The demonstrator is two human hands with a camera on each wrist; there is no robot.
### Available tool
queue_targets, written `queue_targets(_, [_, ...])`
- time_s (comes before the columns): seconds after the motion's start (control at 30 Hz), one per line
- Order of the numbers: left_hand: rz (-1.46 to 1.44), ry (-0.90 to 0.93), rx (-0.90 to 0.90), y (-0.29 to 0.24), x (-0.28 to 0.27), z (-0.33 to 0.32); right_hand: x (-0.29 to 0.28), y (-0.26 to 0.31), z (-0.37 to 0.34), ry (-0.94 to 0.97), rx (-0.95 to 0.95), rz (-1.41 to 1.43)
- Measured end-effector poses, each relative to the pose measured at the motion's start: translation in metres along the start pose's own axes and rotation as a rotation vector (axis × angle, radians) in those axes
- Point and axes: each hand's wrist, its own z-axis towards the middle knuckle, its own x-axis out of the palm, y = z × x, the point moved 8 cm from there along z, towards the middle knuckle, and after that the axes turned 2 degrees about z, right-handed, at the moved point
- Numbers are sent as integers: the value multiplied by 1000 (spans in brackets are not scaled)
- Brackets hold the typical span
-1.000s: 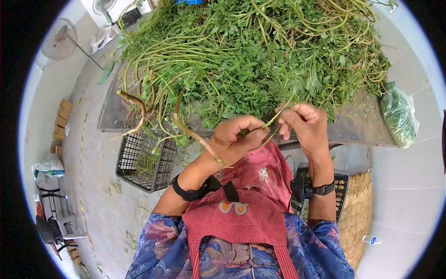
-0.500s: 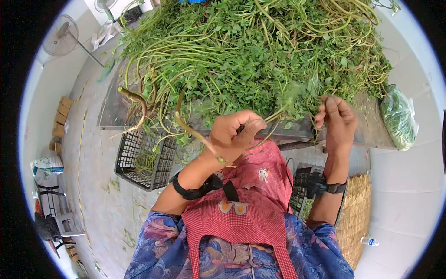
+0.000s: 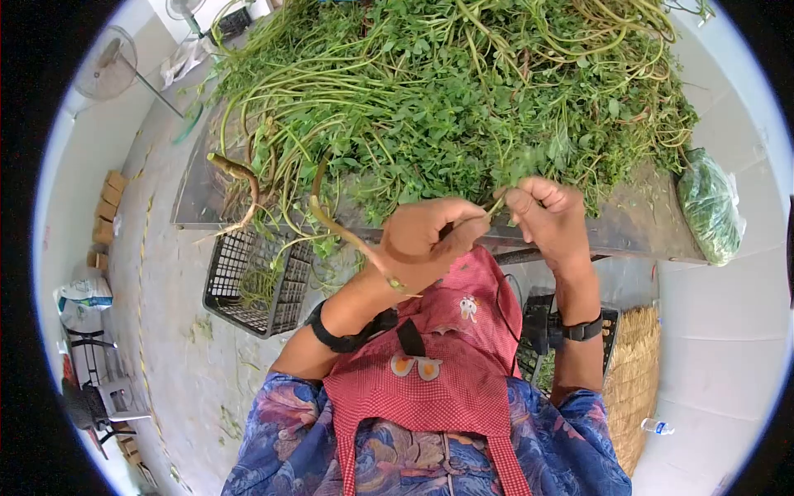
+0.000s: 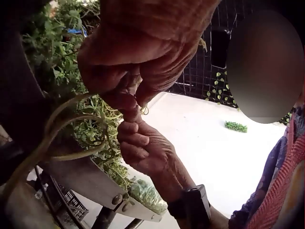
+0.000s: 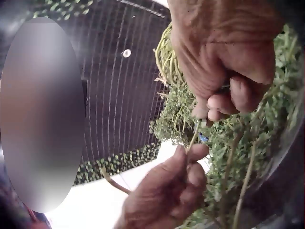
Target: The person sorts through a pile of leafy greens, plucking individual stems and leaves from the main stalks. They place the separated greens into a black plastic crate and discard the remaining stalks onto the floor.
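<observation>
In the head view my left hand (image 3: 434, 240) grips a thin green plant stem (image 3: 494, 207) just in front of the table edge. My right hand (image 3: 552, 221) is close beside it and pinches the same stem between thumb and fingers. The short stretch of stem (image 5: 193, 135) between both hands shows in the right wrist view. Longer stems (image 4: 71, 102) trail from my left hand in its wrist view. A thick brownish stalk (image 3: 343, 234) reaches from the table toward my left wrist. Behind the hands lies a large heap of leafy green stems (image 3: 447, 107).
The heap covers most of the dark table (image 3: 637, 223). A bag of greens (image 3: 710, 207) hangs at its right edge. Below stand a black crate (image 3: 260, 285) with stems at left and another crate (image 3: 542, 331) near my right forearm. Straw matting (image 3: 635, 376) is at right.
My right hand swung out to the right, away from my left hand, then came back to pinch the stem beside it. My left hand has stayed nearly in place.
</observation>
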Motion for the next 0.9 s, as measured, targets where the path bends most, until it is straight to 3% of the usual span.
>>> queue_targets(0.03, [-1, -4, -1, 2, -1, 1, -1, 13, -1, -61, -139, -278])
queue_targets(0.13, [111, -34, 68, 0, -3, 3, -15, 13, -3, -23, -201, -224])
queue_targets(0.17, [130, -15, 64, -3, -2, 4, -19, 12, -5, -23, -199, -224])
queue_targets(0.23, [145, 6, 57, -5, 1, 5, -24, -5, -8, -13, 42, 62])
queue_targets(0.37, [260, -43, 83, 0, -12, 0, -56, 2, -16, -225, 13, -177])
queue_targets(0.43, [286, -78, 88, 3, -19, -3, -99, 3, -18, -327, -94, 199])
queue_targets(0.47, [247, -68, 31, 8, -18, -4, -99, 2, -20, -328, -86, 199])
queue_targets(0.5, [205, -53, -24, 12, -15, -6, -85, 14, -22, -302, -75, 291])
queue_targets(0.6, [178, -44, 42, 10, -8, -3, -52, 17, -18, -164, -25, 413])
queue_targets(0.7, [230, -18, 45, 4, -6, -1, -10, 6, -17, -27, 85, 256])
queue_targets(0.77, [266, -17, 43, 1, -7, -3, 16, 49, -27, -25, -516, -644])
queue_targets(0.9, [337, -47, 165, -6, -9, -3, 20, 33, -33, 25, -424, -742])
